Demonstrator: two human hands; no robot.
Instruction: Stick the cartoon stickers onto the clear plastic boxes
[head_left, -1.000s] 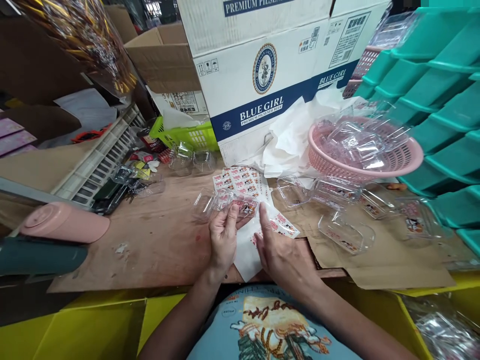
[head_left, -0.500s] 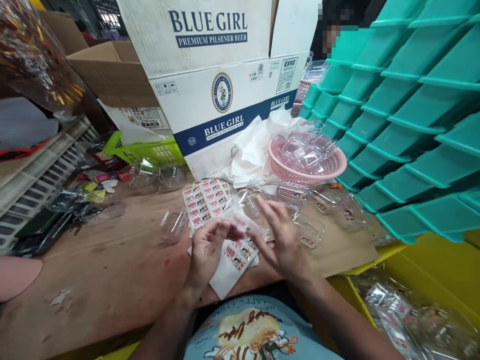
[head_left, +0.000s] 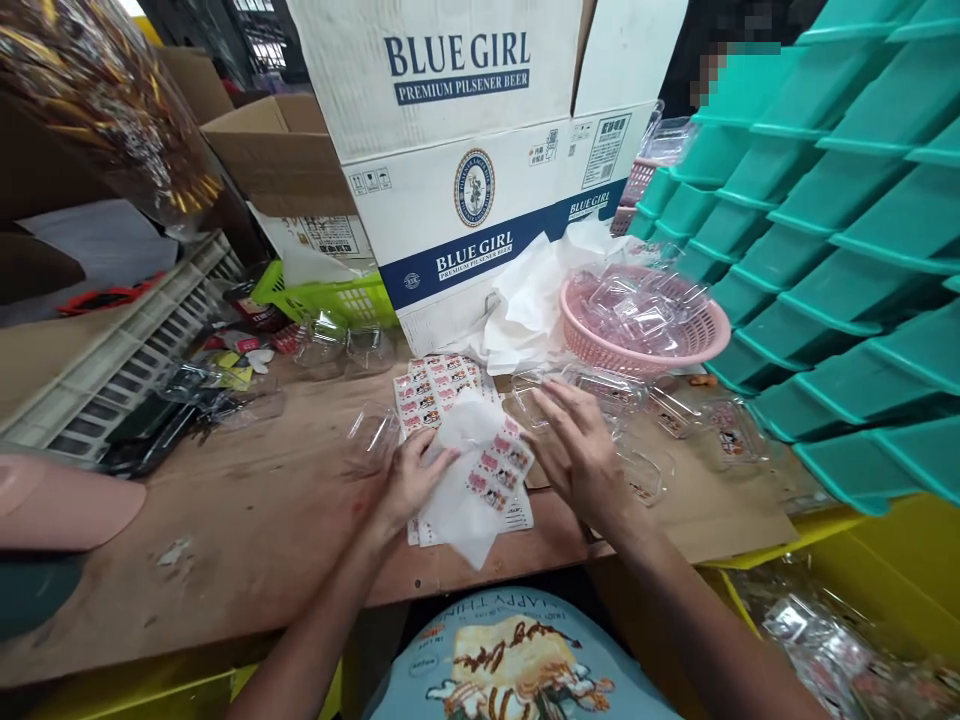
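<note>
My left hand (head_left: pixel 409 478) pinches the edge of a white sticker sheet (head_left: pixel 480 475) with small red-and-white labels, lifted off the wooden table (head_left: pixel 247 520). My right hand (head_left: pixel 581 455) is spread with fingers apart just right of the sheet, over a clear plastic box (head_left: pixel 529 400). More sticker sheets (head_left: pixel 435 385) lie flat beyond the hands. Another clear plastic box (head_left: pixel 371 440) sits left of my left hand. Several labelled clear boxes (head_left: pixel 675 415) lie to the right.
A pink basket (head_left: pixel 694 345) of clear boxes stands at the back right, before stacked teal bins (head_left: pixel 840 250). A Blue Girl beer carton (head_left: pixel 465 150) and a green basket (head_left: pixel 352 300) stand behind. A pink cylinder (head_left: pixel 67 505) lies left. Yellow bins (head_left: pixel 892 560) sit below.
The clear box that both hands held a second ago has been put down. My left hand has picked up a sticker sheet, and my right hand has moved right and spread.
</note>
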